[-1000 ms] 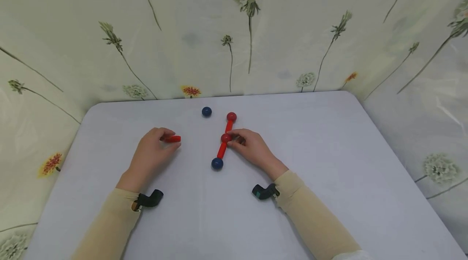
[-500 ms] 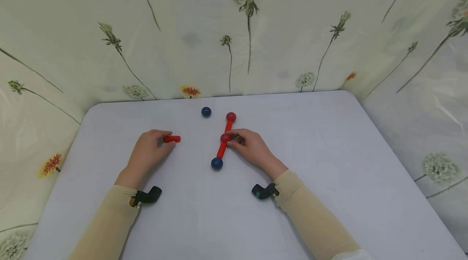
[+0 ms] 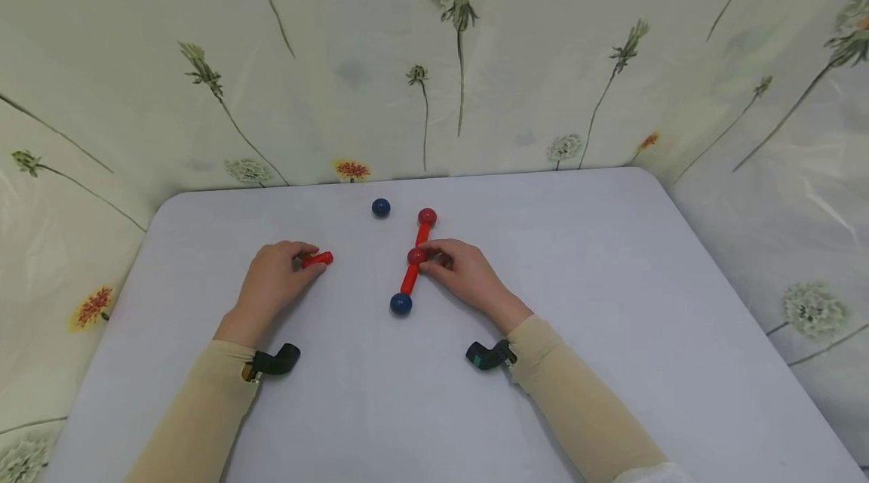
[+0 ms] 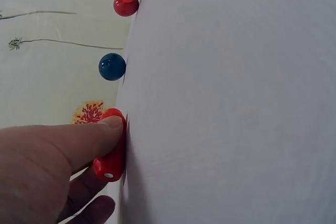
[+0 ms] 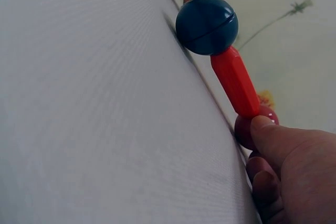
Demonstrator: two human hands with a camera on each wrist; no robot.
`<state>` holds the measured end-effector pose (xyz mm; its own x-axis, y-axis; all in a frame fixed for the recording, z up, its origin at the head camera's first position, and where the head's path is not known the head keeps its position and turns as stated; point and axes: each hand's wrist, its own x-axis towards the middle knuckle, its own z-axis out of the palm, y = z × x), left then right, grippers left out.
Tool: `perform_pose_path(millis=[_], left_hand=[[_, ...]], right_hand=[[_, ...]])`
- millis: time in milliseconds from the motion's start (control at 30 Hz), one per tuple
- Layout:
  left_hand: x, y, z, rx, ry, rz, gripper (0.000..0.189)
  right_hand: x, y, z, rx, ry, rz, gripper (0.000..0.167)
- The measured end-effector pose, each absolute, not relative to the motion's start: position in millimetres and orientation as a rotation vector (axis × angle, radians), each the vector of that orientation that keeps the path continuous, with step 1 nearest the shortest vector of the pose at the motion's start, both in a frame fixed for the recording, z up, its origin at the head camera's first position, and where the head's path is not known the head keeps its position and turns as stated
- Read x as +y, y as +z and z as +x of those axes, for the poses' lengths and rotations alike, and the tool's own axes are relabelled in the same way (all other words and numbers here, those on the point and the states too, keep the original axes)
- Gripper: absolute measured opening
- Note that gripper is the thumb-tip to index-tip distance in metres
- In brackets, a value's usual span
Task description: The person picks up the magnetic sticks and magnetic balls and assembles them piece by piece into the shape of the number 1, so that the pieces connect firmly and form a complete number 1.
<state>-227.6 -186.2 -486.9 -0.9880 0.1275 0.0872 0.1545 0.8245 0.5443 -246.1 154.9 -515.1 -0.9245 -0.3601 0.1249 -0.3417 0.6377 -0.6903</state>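
My left hand (image 3: pixel 271 279) pinches a short red rod (image 3: pixel 324 258) between thumb and fingers, low over the table. In the left wrist view the thumb lies on this red rod (image 4: pixel 109 163), whose near end shows a pale round spot. With thumb and fingertips, my right hand (image 3: pixel 471 275) grips the middle red ball (image 3: pixel 415 257) of a straight chain. One red connecting rod (image 3: pixel 422 234) runs from it to a far red ball (image 3: pixel 427 217); another red connecting rod (image 3: pixel 409 279) leads to a near blue ball (image 3: pixel 400 305). This blue ball (image 5: pixel 207 24) looms large in the right wrist view.
A loose blue ball (image 3: pixel 381 207) lies near the back edge, left of the chain. The white table (image 3: pixel 611 279) meets a flower-patterned covering (image 3: pixel 305 90) behind it. Black wrist cameras (image 3: pixel 278 360) stick out from both sleeves.
My left hand has drawn slightly left, and the rod in its grip has turned so its outer end angles away. The right hand and the chain keep their place.
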Motion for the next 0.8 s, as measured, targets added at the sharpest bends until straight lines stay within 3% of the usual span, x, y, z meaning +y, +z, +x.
perform_pose_path(millis=[800], left_hand=[[-164, -479, -205, -2.955, -0.981, -0.178, 0.031]], right_hand=[[154, -515, -246, 2.830, -1.174, -0.621, 0.037]])
